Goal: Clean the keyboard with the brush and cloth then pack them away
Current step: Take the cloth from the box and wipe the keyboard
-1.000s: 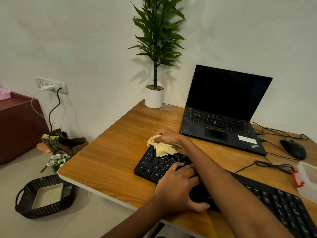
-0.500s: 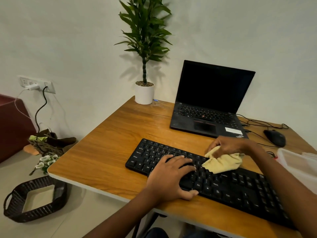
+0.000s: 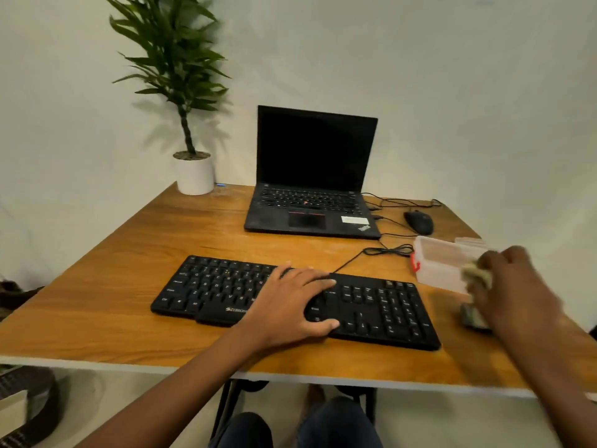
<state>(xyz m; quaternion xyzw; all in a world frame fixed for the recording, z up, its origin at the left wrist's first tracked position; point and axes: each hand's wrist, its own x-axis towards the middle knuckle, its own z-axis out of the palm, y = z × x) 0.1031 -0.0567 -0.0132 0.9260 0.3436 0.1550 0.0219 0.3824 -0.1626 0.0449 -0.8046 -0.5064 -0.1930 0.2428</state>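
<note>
The right hand [image 3: 513,286], clutching the cloth [image 3: 475,274], has moved off the keyboard [image 3: 210,286] to beside the clear box [image 3: 436,263]; the left hand [image 3: 290,305] lies flat on the keyboard.

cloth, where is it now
Head view, far right: the cloth is gripped in the right hand, past the right end of the keyboard, beside the clear box.

The keyboard [image 3: 206,292] is black with white letters; the cloth [image 3: 475,274] is pale yellow; the box [image 3: 436,266] is see-through with a red clip; the desk [image 3: 129,253] is orange-brown wood with darker lines and a white edge; the laptop [image 3: 310,208] is black with a red dot and a white sticker; the mouse [image 3: 419,222] is black; the plant [image 3: 174,59] is green; its pot [image 3: 194,176] is white.
</note>
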